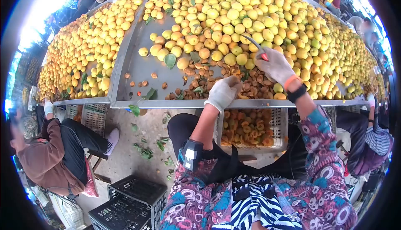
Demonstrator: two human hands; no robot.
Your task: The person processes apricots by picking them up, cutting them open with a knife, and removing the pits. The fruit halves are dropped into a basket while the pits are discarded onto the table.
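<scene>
My right hand (275,65), in a white glove, grips a small curved knife (253,42) with a red handle, its blade pointing up and left over the apricots (234,48). My left hand (224,93), gloved too, is closed low over the metal table's front edge. Whatever its fingers hold, if anything, is hidden. Around it lie many brown apricot pits (204,85). Below the edge, between my knees, a white crate (279,125) holds halved apricots (247,129).
Green leaves (170,61) lie among the fruit, with more on the floor. Black plastic crates (135,192) stand at lower left. A seated person (52,159) is at my left, another (376,140) at my right, and others work across the table (144,79).
</scene>
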